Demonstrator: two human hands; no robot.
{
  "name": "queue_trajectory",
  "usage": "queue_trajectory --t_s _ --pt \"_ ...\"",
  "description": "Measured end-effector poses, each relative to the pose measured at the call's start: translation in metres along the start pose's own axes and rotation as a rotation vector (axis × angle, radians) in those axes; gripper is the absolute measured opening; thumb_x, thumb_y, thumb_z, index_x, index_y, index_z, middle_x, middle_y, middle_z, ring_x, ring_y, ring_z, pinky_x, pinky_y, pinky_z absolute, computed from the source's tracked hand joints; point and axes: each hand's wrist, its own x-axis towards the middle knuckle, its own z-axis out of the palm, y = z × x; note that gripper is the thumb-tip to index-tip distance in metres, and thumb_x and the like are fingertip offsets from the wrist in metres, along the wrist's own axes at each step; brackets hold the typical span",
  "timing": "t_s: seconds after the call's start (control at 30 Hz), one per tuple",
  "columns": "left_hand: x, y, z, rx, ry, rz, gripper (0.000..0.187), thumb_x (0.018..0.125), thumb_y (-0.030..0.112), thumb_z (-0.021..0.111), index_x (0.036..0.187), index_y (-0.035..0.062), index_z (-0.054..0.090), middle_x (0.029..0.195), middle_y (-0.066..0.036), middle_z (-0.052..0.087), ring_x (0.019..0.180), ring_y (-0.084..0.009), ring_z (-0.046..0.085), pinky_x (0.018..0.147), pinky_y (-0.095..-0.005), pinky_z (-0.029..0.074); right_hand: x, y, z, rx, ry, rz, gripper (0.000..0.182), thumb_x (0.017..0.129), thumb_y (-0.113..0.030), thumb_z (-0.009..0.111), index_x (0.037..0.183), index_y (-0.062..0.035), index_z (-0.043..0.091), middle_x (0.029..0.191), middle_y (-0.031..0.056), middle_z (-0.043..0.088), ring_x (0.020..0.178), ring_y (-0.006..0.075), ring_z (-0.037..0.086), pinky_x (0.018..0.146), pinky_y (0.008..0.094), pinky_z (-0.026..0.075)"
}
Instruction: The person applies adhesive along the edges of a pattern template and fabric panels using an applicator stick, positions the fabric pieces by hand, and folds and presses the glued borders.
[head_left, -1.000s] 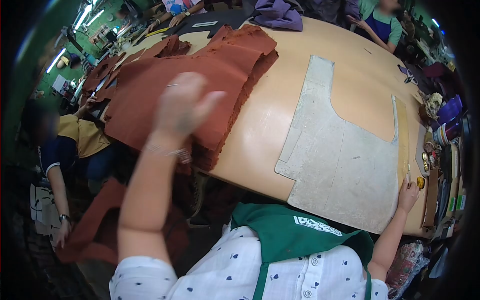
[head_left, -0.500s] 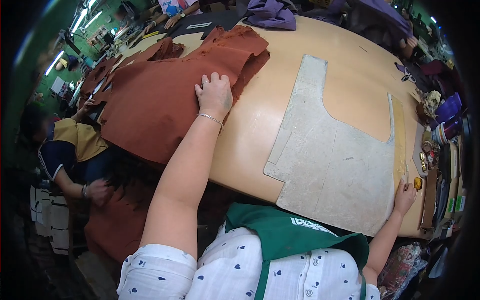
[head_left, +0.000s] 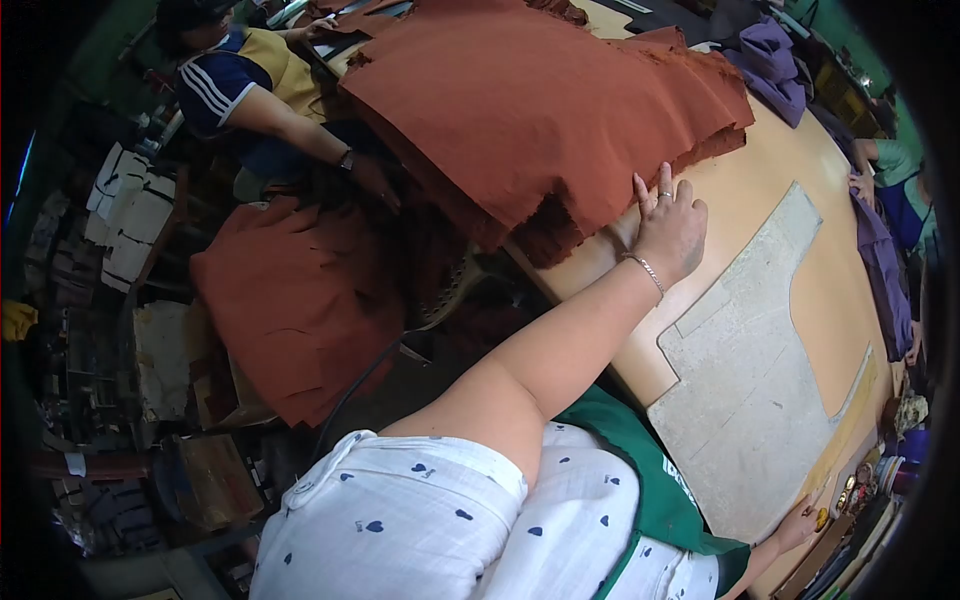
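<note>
My left hand (head_left: pixel 672 225) has its fingers spread at the near right edge of a stack of rust-brown sheets (head_left: pixel 520 100) with rough, ragged edges, cloth or leather. It seems to touch the edge lightly and grips nothing. A silver chain bracelet circles that wrist. A large grey, scuffed flat pattern piece (head_left: pixel 745 390) with a deep curved cut-out lies on the tan table (head_left: pixel 830 250) to the right. Beyond its lower right edge rests my right hand (head_left: pixel 797 522), small in view, fingers stretched out beside a small yellow item (head_left: pixel 822 517).
A co-worker (head_left: pixel 260 85) at the far left reaches an arm under the stack's side. More rust-brown sheets (head_left: pixel 300 300) hang low at the left. Purple material (head_left: pixel 775 65) lies at the table's far side, near another person (head_left: pixel 900 180). Spools (head_left: pixel 905 460) crowd the right edge.
The view has swung left and down. My left hand has come off the top of the rust-brown stack to its edge, its fingers now more spread. My right hand stays by the pattern piece's edge.
</note>
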Motion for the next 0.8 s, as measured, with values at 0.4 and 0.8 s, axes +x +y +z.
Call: queue_trajectory --t_s 0.4,0.8 --pt "-0.004 -0.008 0.021 0.058 -0.042 0.007 0.017 0.074 0.016 0.054 0.084 0.0033 0.058 0.113 -0.019 0.041 0.124 -0.0411 0.023 0.097 -0.0644 0.010 0.001 0.005 0.002 0.007 0.041 -0.042 0.050 0.084 -0.044 0.047 0.091 0.0048 0.059 0.086 0.0222 0.057 0.084 0.0348 0.053 0.076 0.0405 0.042" --pt "-0.008 0.000 0.013 0.004 -0.084 0.015 0.018 0.073 0.018 0.057 0.084 0.0045 0.058 0.119 -0.018 0.039 0.125 -0.0399 0.022 0.096 -0.0660 0.010 -0.001 0.002 -0.001 0.050 0.008 -0.013 0.049 0.084 -0.043 0.047 0.091 0.0040 0.059 0.087 0.0222 0.056 0.083 0.0344 0.053 0.075 0.0394 0.042"
